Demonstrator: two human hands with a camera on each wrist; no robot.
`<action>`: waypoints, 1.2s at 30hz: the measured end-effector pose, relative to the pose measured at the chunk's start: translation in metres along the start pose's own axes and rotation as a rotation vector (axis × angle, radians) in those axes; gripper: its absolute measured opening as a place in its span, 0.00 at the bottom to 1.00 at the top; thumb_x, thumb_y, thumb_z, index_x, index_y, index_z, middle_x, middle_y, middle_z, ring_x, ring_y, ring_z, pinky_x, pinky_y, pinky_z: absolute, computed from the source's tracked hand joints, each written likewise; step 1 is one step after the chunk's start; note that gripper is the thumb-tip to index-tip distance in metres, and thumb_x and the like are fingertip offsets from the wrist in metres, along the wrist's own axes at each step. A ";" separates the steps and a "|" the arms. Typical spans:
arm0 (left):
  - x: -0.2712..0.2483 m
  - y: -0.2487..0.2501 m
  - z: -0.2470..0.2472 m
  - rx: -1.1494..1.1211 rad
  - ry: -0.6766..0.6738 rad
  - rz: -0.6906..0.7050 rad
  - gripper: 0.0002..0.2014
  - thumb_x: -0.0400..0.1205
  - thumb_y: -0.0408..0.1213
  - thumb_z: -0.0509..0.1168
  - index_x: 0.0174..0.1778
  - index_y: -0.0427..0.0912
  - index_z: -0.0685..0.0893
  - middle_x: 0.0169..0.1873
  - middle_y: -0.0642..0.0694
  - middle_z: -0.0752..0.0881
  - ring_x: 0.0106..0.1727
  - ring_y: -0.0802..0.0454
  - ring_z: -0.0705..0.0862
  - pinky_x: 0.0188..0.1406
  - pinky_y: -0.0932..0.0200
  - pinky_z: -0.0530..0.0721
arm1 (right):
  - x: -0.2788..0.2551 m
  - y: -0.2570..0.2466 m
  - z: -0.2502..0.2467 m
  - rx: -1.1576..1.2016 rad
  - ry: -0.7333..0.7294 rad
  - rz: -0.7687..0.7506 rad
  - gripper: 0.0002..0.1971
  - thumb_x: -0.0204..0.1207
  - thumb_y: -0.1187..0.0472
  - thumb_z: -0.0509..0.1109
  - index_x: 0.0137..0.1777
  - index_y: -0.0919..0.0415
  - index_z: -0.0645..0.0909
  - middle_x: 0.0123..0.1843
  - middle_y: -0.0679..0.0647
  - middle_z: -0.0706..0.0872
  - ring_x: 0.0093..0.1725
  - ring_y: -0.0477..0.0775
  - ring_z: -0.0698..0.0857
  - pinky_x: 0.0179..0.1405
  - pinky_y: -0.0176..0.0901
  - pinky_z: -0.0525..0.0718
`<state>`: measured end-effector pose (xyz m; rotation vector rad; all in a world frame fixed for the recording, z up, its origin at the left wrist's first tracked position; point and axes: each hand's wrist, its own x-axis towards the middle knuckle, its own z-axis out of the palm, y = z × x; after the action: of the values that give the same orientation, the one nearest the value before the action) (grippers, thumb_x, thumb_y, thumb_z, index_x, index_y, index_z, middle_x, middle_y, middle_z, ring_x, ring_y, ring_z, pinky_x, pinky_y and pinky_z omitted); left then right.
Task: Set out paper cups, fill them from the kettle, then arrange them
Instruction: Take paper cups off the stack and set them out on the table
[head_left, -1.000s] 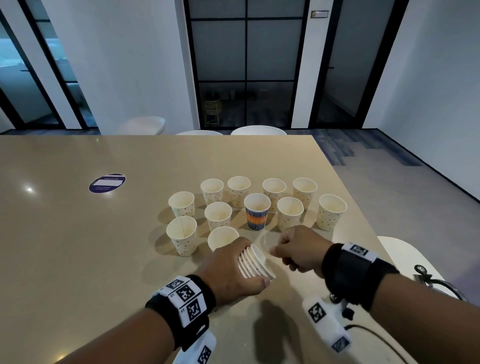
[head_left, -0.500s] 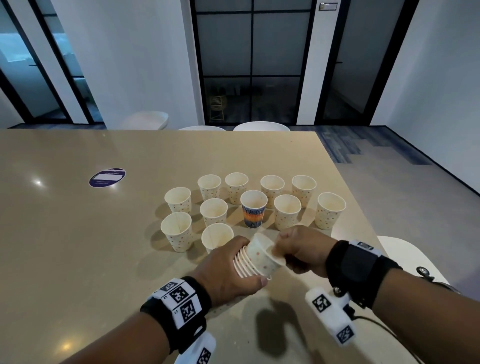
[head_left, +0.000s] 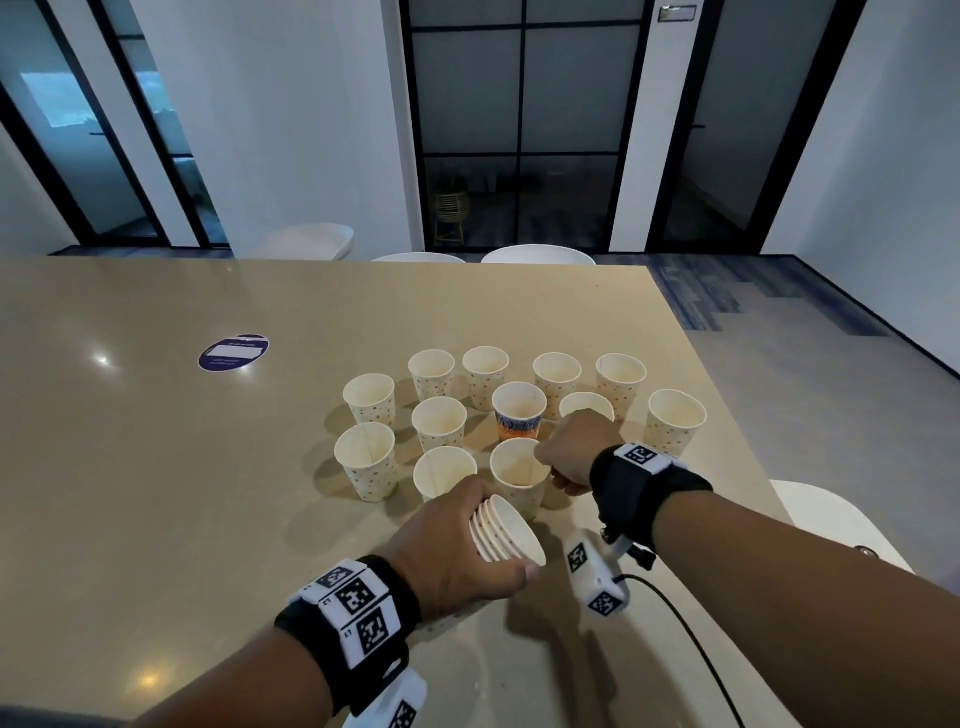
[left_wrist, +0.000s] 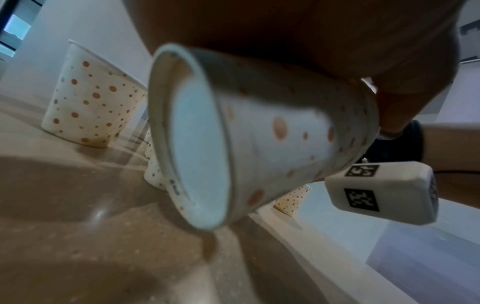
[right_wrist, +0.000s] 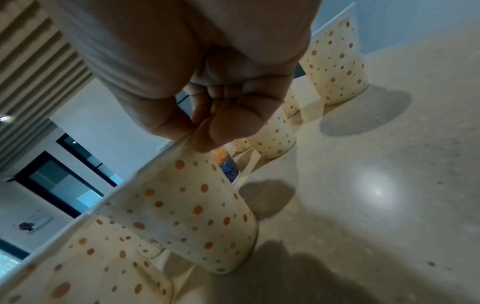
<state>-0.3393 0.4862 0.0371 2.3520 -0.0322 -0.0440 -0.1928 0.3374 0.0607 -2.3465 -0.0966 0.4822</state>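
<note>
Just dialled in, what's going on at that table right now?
A person is setting out paper cups on the beige table. The left hand grips a nested stack of white dotted paper cups, held on its side. The right hand pinches the rim of a single white dotted paper cup, standing it in the front row. About a dozen cups stand there, among them one blue-and-orange patterned cup. No kettle is in view.

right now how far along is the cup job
Done: about a dozen cups stand upright on the table, one patterned cup among them. In hand: the right hand pinches the rim of a new cup at the front; the left hand holds the remaining stack. Left: the stack, all filling, arranging. No kettle in view.
</note>
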 end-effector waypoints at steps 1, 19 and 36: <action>-0.001 0.000 0.000 0.001 0.002 0.000 0.29 0.66 0.61 0.79 0.57 0.61 0.72 0.47 0.60 0.82 0.48 0.65 0.81 0.43 0.68 0.82 | 0.001 -0.001 0.001 0.021 0.006 0.007 0.06 0.71 0.62 0.69 0.38 0.65 0.83 0.33 0.62 0.91 0.36 0.61 0.93 0.40 0.55 0.93; 0.027 0.028 0.021 -0.066 -0.006 0.059 0.34 0.63 0.64 0.75 0.61 0.57 0.73 0.47 0.56 0.85 0.47 0.58 0.86 0.46 0.56 0.88 | -0.074 0.038 -0.028 0.071 -0.246 -0.074 0.06 0.72 0.63 0.76 0.35 0.61 0.85 0.29 0.58 0.86 0.28 0.55 0.83 0.25 0.40 0.80; 0.023 0.014 0.021 -0.099 0.015 -0.042 0.31 0.57 0.66 0.74 0.54 0.60 0.75 0.48 0.58 0.84 0.49 0.62 0.83 0.42 0.68 0.80 | -0.022 0.058 -0.088 0.165 0.062 0.088 0.06 0.71 0.66 0.72 0.35 0.67 0.80 0.26 0.59 0.82 0.24 0.56 0.78 0.23 0.40 0.75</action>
<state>-0.3178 0.4606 0.0316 2.2539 0.0263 -0.0476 -0.1850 0.2333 0.0869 -2.2078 0.0726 0.4427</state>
